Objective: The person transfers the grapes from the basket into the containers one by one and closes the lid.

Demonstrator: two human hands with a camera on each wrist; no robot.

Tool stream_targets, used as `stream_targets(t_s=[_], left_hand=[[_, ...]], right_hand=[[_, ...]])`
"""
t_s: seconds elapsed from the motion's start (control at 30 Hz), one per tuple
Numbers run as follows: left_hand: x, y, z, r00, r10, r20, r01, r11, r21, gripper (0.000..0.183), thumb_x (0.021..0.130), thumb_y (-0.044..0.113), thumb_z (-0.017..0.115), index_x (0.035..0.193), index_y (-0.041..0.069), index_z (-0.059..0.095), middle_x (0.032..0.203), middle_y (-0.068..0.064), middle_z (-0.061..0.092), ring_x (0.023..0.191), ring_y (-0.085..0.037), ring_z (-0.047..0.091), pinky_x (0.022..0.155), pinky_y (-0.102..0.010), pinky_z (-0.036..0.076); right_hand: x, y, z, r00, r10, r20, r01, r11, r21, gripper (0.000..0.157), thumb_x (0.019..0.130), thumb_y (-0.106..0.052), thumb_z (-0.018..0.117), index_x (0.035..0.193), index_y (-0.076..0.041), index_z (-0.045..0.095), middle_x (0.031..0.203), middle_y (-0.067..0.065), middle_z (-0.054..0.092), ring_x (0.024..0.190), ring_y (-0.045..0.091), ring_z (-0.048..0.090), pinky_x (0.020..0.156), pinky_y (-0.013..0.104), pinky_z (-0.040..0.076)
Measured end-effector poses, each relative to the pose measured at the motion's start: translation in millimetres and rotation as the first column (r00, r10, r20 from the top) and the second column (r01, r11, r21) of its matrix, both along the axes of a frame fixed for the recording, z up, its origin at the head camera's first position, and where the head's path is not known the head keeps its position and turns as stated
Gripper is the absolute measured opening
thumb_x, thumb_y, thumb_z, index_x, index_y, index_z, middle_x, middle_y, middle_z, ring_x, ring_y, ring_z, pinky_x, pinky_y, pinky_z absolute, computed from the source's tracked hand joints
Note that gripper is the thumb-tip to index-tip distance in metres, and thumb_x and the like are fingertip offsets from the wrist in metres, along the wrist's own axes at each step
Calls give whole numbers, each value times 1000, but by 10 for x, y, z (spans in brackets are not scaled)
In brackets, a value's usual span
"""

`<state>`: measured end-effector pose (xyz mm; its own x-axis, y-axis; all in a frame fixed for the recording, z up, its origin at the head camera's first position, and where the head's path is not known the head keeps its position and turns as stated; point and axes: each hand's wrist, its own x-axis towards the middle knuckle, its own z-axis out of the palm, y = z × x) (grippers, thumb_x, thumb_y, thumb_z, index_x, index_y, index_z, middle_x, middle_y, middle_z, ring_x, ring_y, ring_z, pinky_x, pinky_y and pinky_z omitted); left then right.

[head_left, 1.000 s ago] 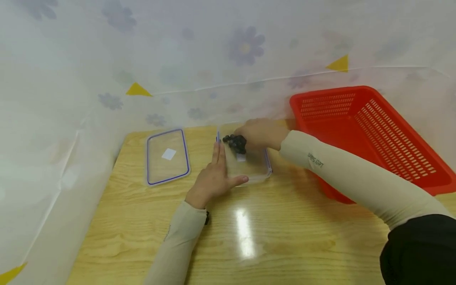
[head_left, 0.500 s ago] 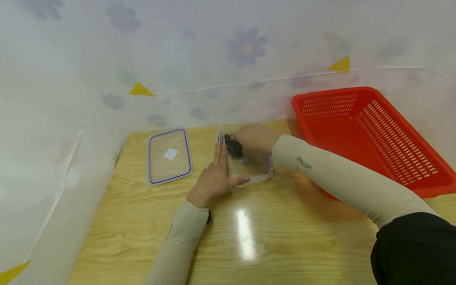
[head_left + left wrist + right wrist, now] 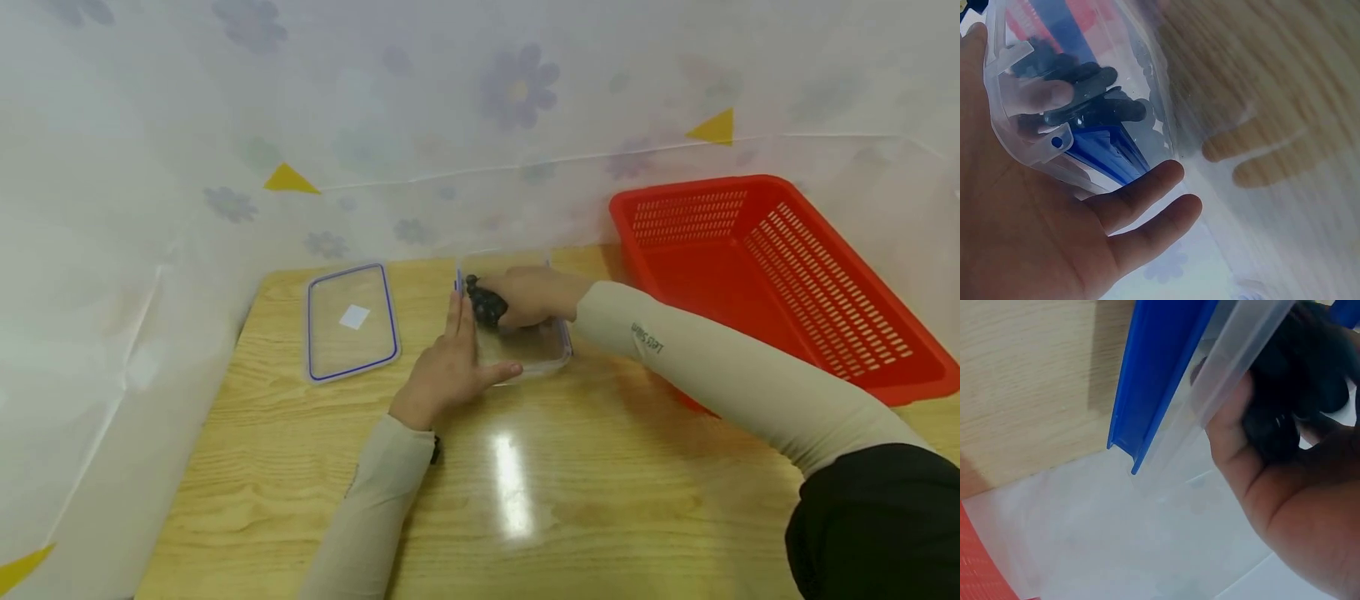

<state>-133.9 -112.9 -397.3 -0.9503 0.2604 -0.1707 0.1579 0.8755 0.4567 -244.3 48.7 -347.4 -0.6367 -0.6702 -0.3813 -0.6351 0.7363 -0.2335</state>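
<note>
While the right grip [image 3: 531, 293] curls round dark grapes [image 3: 487, 307], left grip [image 3: 444, 371] spread, touching clear container [image 3: 534, 353]

The right hand [image 3: 531, 296] hides part of the dark cluster [image 3: 487, 308] — the table [image 3: 615, 517], at its near end, is cut off.

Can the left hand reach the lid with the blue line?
Probably yes. The lid lies flat just left of the left hand, with nothing between them. It would likely have to come away from the box first.
</note>
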Motion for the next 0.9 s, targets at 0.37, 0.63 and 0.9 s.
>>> stream_targets(t_s=[0.37,0.63,0.9], left_hand=[[-3,19,17,1000,3,12,-3,1000,0,125,84,79,57,160,5,-10,166,-13,-20,124,-46,54,92,-50,52],[1,33,36,1000,-2,4,2,1000,10,124,86,78,57,160,5,-9,166,-13,-20,121,-46,57,88,-49,53],[-4,-36,18,998,-17,59,14,998,54,119,88,76,55,160,8,-11,165,-11,-25,129,-47,49,95,-50,50]], right_hand=[[-21,57,94,998,25,56,-23,999,-43,68,101,-33,63,158,-6,35,158,14,38,142,36,38,115,52,29],[-97,73,357,995,-32,-95,28,999,-44,54,104,-29,55,152,-5,45,150,16,49,137,37,45,113,52,33],[-182,59,564,997,-46,-62,38,991,-126,54,105,-29,52,151,-1,44,153,17,45,140,36,41,115,49,29]])
